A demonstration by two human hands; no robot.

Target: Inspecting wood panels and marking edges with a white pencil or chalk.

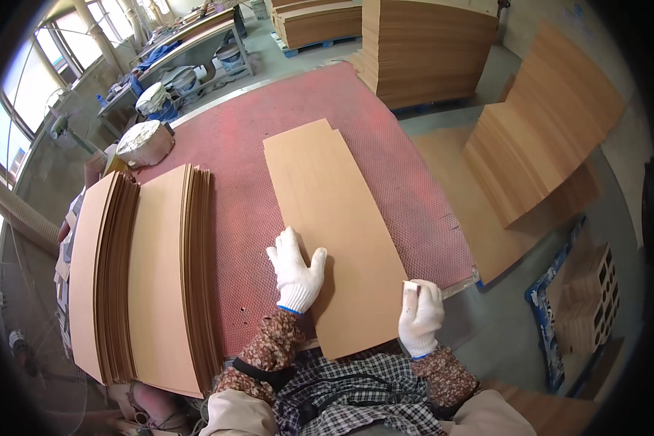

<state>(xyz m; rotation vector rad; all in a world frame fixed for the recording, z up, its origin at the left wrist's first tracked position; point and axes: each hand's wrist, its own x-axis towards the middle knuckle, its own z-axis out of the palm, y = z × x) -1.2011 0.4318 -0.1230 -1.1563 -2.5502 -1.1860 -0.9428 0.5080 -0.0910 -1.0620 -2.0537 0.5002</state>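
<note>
A long tan board (334, 218) with notched far corners lies on the red mat (232, 291) in front of me. My left hand (296, 270), in a white knit glove, rests on the board's left side with thumb and fingers apart. At the near right edge of the board, my gloved right hand (420, 320) is closed around a small pale block (411, 286). The block meets the board's edge; most of it is hidden in the fingers, and its exact kind does not show.
Two stacks of similar boards, one outer (94, 276) and one inner (160, 276), stand at the left. Behind them sits a large wrapped roll (145, 143). Taller board piles (429, 54) rise beyond the table, and a leaning pile (530, 145) stands right. A blue pallet (545, 312) lies low right.
</note>
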